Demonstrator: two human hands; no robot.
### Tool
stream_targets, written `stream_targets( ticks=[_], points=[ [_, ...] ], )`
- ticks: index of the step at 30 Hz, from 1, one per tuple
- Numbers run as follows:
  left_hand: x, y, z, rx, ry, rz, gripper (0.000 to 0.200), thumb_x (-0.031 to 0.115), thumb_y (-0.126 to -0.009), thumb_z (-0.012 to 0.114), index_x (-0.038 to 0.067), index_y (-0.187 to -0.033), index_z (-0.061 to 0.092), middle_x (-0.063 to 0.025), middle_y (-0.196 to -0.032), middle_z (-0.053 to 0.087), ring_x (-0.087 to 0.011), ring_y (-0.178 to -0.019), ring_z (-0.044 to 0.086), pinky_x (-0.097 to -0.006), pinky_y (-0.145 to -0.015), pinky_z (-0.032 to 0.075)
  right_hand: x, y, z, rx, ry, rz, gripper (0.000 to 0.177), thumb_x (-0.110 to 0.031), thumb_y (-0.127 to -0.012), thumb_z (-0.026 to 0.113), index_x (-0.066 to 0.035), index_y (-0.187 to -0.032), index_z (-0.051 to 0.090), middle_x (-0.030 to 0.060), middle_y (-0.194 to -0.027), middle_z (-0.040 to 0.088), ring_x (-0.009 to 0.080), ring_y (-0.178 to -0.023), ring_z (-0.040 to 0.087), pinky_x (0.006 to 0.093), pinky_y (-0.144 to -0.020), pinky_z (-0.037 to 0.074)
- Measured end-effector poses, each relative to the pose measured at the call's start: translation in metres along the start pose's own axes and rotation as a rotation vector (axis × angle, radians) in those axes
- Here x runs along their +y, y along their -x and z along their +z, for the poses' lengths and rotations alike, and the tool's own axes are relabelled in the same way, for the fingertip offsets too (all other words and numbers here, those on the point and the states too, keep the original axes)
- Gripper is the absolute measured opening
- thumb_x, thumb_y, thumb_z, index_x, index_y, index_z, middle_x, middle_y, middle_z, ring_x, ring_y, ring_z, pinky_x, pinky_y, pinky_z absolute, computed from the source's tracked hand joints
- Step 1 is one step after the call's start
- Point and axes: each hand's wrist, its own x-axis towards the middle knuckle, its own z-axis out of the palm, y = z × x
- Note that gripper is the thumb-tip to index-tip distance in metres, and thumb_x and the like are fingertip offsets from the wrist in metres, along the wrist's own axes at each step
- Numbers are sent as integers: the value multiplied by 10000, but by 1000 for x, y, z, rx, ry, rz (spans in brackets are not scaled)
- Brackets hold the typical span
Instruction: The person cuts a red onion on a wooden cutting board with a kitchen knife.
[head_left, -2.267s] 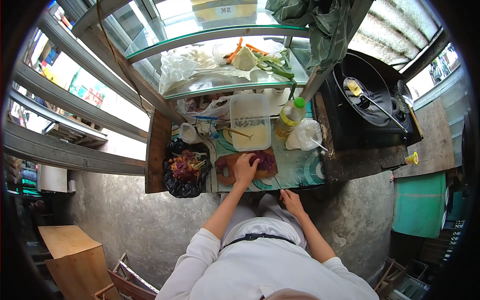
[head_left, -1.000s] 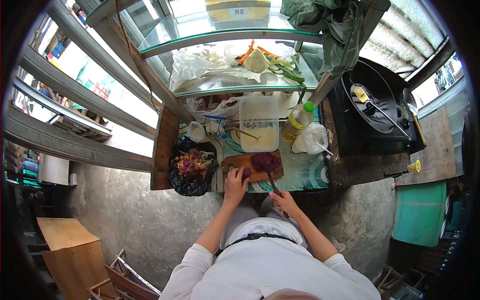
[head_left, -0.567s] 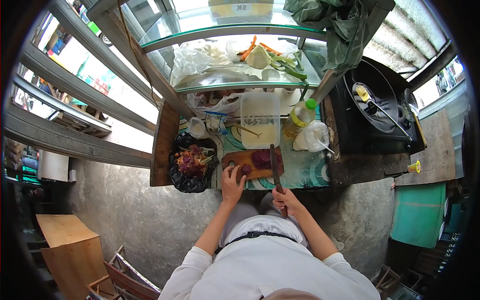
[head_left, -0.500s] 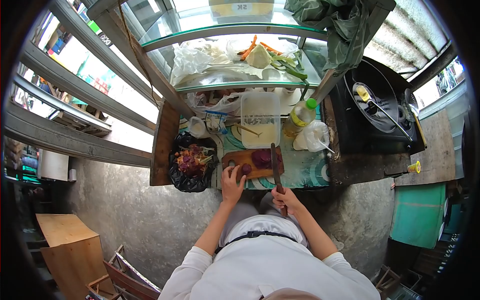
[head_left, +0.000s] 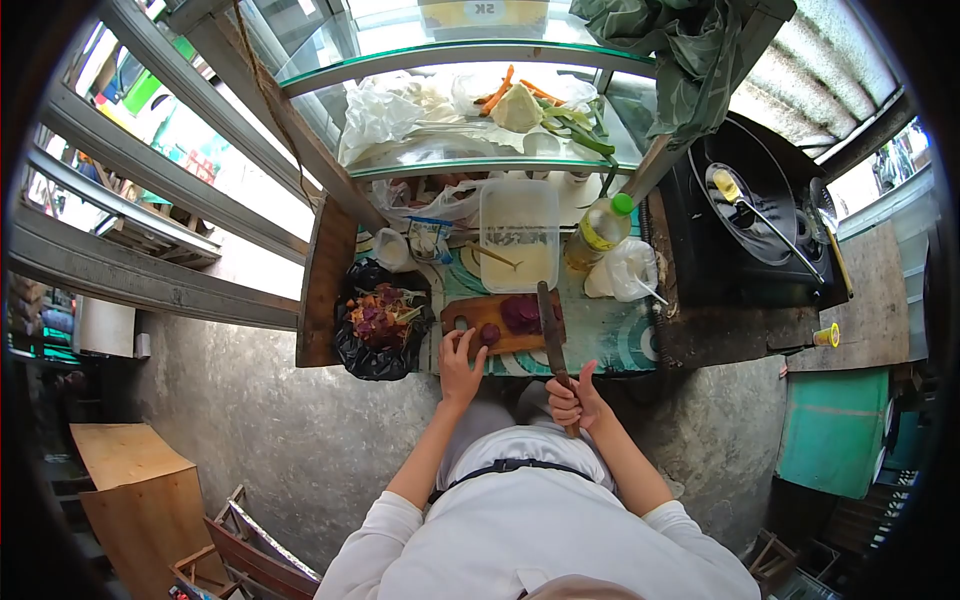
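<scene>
My right hand [head_left: 576,400] grips the wooden handle of a long-bladed knife [head_left: 552,335], thumb raised off the handle. The blade points away from me and overlaps the right end of the wooden cutting board [head_left: 465,315]. Beside the blade on the board lies a pile of cut dark purple root vegetable [head_left: 520,314]. A smaller purple piece [head_left: 489,334] sits to its left. At the board's front left edge is my left hand [head_left: 460,366], its fingers apart, with the thumb and fingertips close to the small piece.
A black plastic bag [head_left: 372,362] of purple and orange peelings stands left of the board. Behind it are a clear plastic tub [head_left: 520,240] of pale batter and a green-capped bottle [head_left: 600,232]. A large wok [head_left: 745,200] sits at right, under a glass shelf [head_left: 450,172].
My right thumb has lifted away from the knife handle, and the knife has tilted slightly. My left fingers have drawn back a little from the small purple piece.
</scene>
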Motion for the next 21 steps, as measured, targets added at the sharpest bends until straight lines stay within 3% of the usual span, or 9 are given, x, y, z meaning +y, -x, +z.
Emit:
stream_targets(
  ticks=[11,17,21],
  points=[
    [5,0,4,16,17,36,360,197,-831,637,32,-1143,566,-147,-1114,467,-319,-1033,467,-419,-883,395,-2,2,3,19,33,16,681,-815,-599,457,-151,-639,315,-92,-481,215,6,-373,231,157,-343,200],
    [11,0,1,46,-8,74,346,182,-823,641,37,-1129,572,-137,-1097,476,-306,-1027,469,-418,-872,394,0,5,-10,-63,54,-10,524,-629,-816,469,-130,-689,372,-76,-510,254,14,-426,233,166,-361,194],
    [11,1,2,48,-4,82,342,181,-821,642,39,-1124,576,-136,-1095,479,-306,-1032,470,-421,-872,393,-1,5,-5,45,56,-22,356,-413,-929,487,-115,-740,436,-73,-524,264,19,-430,234,180,-377,194]
  ],
)
